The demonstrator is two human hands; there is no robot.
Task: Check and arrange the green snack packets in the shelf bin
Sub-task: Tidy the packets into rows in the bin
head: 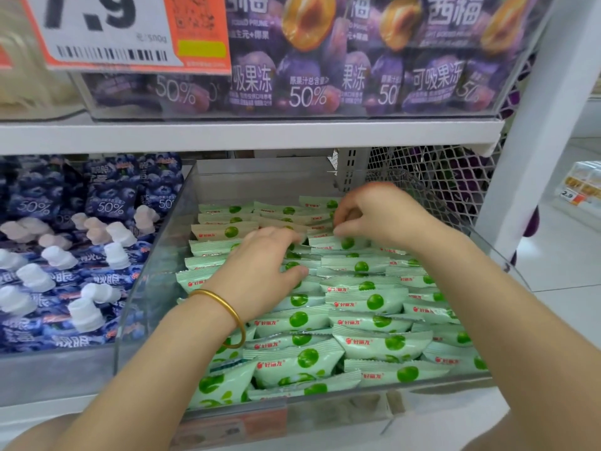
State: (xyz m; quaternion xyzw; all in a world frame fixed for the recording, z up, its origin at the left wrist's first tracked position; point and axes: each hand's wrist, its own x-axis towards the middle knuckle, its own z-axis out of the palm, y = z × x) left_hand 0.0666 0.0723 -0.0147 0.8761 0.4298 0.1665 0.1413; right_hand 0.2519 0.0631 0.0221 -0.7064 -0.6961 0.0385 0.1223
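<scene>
Green snack packets (pixel 367 301), printed "好丽友" in red, are stacked in rows within a clear bin (pixel 156 255). One rear packet is pinched by the right hand (pixel 377 213); the left hand (pixel 260 265), fingers spread, is laid flat on the packets. Pouches (pixel 107 203) marked "50%" are left of the bin.

This is a shop aisle. White shelving (pixel 247 135) carries clear plastic bins of packaged snacks: the clear bin (pixel 153 255) around both hands holds rows of green snack packets (pixel 367 301), left of the hands lie blue spouted jelly pouches (pixel 65 255), and above them purple prune jelly pouches (pixel 309 60). An orange-and-white price tag (pixel 130 30) with a barcode hangs up and to the left.
</scene>
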